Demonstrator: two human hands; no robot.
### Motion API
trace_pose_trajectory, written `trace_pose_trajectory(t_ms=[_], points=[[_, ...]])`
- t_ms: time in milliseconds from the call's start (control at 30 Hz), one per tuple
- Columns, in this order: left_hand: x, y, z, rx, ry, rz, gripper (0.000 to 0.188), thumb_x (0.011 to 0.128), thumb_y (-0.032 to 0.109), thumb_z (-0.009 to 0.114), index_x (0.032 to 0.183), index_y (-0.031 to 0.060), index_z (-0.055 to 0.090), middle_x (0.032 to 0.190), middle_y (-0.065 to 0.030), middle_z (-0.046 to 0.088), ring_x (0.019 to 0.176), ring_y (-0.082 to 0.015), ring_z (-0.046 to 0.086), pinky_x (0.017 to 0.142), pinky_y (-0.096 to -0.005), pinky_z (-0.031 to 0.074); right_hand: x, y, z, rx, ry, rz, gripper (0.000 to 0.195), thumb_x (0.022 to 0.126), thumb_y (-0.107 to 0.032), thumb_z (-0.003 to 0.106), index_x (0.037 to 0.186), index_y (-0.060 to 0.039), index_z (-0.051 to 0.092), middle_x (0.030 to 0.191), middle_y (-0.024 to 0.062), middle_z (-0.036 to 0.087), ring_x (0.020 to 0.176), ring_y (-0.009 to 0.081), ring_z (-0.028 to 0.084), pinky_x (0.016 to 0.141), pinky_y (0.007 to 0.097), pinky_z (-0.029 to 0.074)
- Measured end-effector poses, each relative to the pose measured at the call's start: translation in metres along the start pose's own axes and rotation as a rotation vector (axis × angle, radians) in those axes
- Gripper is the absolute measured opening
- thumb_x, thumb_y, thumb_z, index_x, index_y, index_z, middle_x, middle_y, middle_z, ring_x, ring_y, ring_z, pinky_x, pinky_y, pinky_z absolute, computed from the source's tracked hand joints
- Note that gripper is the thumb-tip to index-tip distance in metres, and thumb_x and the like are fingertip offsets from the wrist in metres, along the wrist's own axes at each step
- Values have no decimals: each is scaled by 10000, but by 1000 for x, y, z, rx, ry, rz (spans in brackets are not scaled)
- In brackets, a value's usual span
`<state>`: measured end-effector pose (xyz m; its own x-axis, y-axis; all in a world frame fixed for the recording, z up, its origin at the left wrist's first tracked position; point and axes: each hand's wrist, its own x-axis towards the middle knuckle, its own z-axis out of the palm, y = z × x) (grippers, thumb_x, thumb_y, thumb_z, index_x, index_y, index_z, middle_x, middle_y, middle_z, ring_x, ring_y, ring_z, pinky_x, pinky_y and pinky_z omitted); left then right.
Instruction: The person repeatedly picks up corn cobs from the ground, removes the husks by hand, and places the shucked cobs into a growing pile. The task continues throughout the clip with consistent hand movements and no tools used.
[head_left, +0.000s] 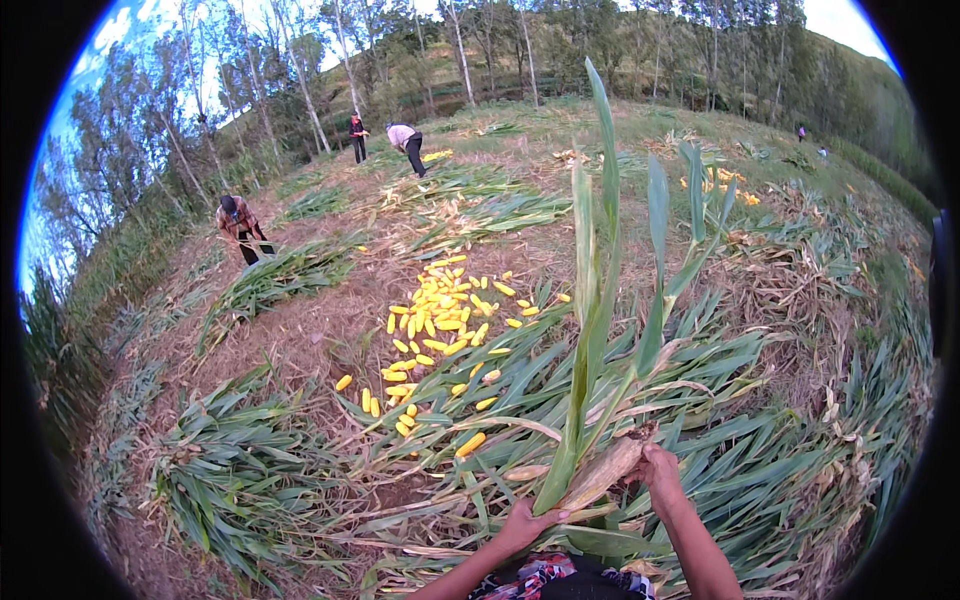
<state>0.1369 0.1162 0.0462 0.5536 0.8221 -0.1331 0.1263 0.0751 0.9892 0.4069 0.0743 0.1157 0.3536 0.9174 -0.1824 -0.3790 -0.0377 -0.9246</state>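
Note:
Close in front of me, an ear of corn in its dry husk (604, 471) slants up to the right, still joined to a green corn stalk with long upright leaves (592, 337). My left hand (525, 525) is closed round the lower end of the ear and stalk. At the ear's dark, ragged upper tip is my right hand (658, 471), its fingers bent against the husk; part of them is hidden. Beyond my hands lies a pile of husked yellow corn cobs (446, 307), and a single yellow cob (471, 445) rests nearer on the leaves.
Cut corn stalks (735, 450) cover the ground around me, with another heap of stalks (232, 465) at the left. A person in a plaid shirt (238, 221) bends at the left. Two people (405, 139) (358, 135) are farther back, near trees.

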Motion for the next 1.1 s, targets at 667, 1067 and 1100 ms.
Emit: trace_pose_trajectory(t_ms=[667,1067,1100], points=[[-40,10,14,525,5,68,718,830,572,696,1267,14,585,681,-233,646,658,-378,681,625,-471,522,-21,15,-44,-10,118,67,252,821,-84,489,892,100,645,853,200,705,679,301,722,599,417,636],[-52,24,6,542,27,24,652,836,609,661,1223,85,626,726,-213,666,685,-366,681,625,-462,516,-20,76,-47,392,205,439,233,951,-189,521,1110,-81,652,957,41,709,850,187,689,644,292,610],[-52,19,7,512,43,26,656,831,613,664,1229,93,629,731,-209,668,687,-359,682,631,-458,517,-22,76,-37,373,196,403,225,935,-183,550,1101,-66,647,925,58,707,823,202,696,654,319,616]])
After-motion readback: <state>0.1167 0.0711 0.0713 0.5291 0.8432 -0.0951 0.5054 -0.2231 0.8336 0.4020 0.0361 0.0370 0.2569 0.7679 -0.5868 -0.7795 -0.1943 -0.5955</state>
